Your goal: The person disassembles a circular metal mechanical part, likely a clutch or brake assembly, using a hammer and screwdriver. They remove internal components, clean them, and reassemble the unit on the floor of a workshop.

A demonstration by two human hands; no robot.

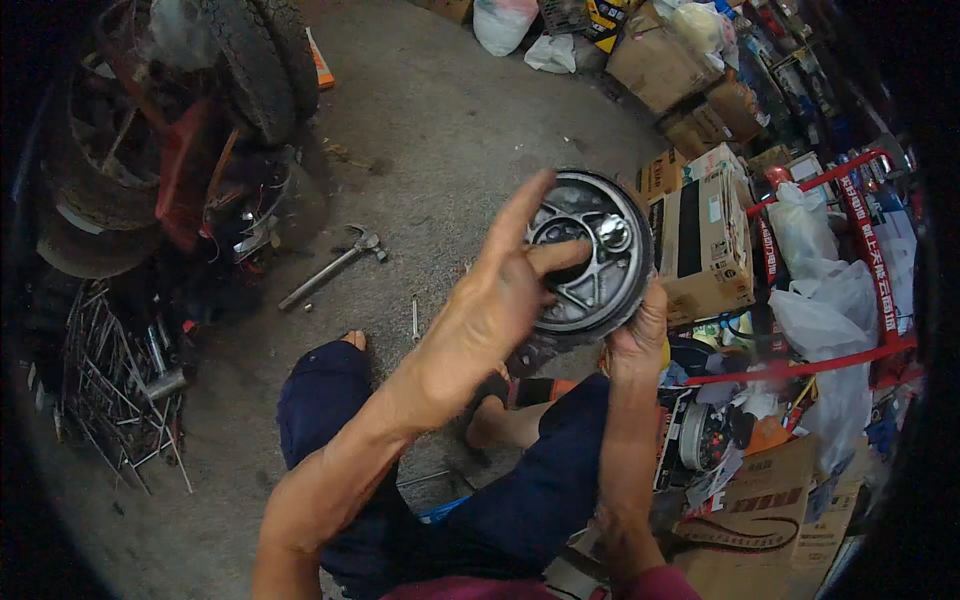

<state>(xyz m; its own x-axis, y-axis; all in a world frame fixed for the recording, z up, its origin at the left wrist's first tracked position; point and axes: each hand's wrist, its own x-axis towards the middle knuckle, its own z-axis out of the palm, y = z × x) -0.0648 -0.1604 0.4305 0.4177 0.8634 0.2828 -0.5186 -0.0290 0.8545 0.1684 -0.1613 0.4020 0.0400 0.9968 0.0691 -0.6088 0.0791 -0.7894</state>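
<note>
Grips a small black wheel (610, 265) at its lower right edge with the right hand (640, 330), fingers closed around the rim. Holds it raised above the concrete floor (450, 110), in front of the right knee, with its spoked face turned up toward the head. Lays the left hand (495, 295) across the left side of that face, fingers open and spread, one stretched up to the upper rim and another pointing over the hub. Cannot tell, through the blur, how firmly these fingers press on the wheel. Shows a shiny round piece (613, 235) on the wheel's face, just right of the hub.

Has a claw hammer (325, 278) lying on the floor to the left, near a small wrench (416, 318) and well apart from the wheel. Has a heap of thin metal rods (115, 395) farther left, below stacked tyres (245, 65) and a red metal part (185, 165). Has a cardboard box (705, 235) just right of the wheel, then a red-barred rack (800, 368) hung with clear plastic bags (835, 315). Has flattened cardboard (750, 480) at the lower right.
</note>
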